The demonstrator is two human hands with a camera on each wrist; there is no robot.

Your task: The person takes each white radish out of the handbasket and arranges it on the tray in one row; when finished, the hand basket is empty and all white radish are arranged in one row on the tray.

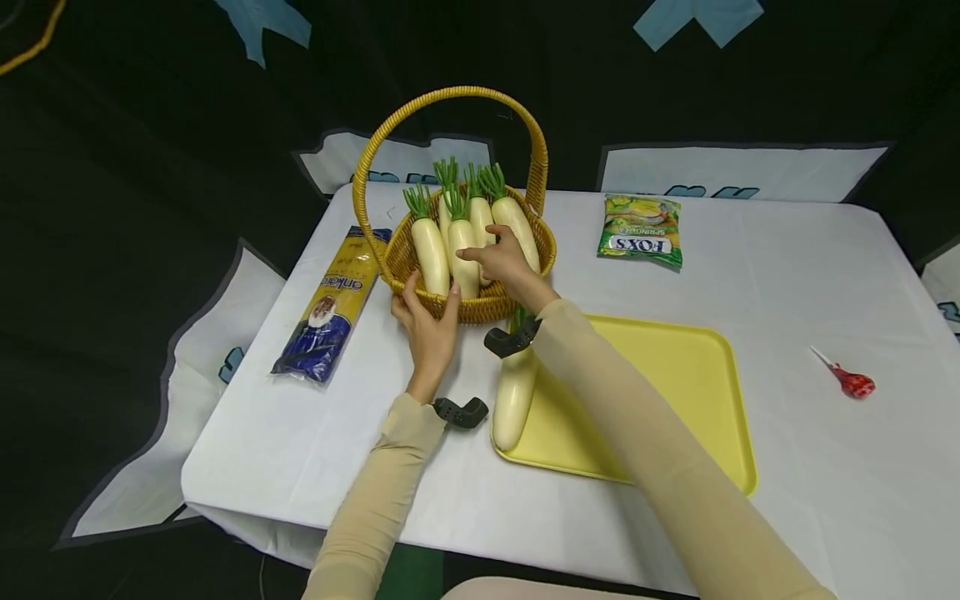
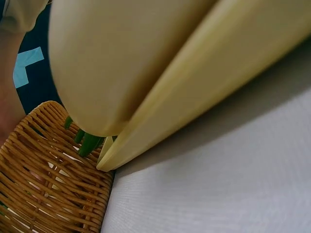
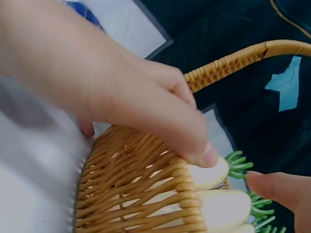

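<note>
A yellow wicker basket (image 1: 480,310) with a tall arched handle stands on the table, with several white radishes (image 1: 431,257) upright in it, green tops upward. My left hand (image 1: 431,333) grips the basket at its front left; in the right wrist view its thumb (image 3: 208,154) reaches over the rim to a radish. Above the radishes is my right hand (image 1: 510,258), index finger stretched out across a middle radish (image 1: 463,275). Another white radish (image 1: 516,400) lies along the left edge of a yellow tray (image 1: 675,367), its top partly hidden by my right wrist.
Left of the basket lies a blue and yellow pasta packet (image 1: 330,308). A green Fox's sweets bag (image 1: 641,232) lies behind the tray. To the right is a red lollipop (image 1: 853,382). A white cloth (image 1: 810,275) covers the table; dark curtains hang behind.
</note>
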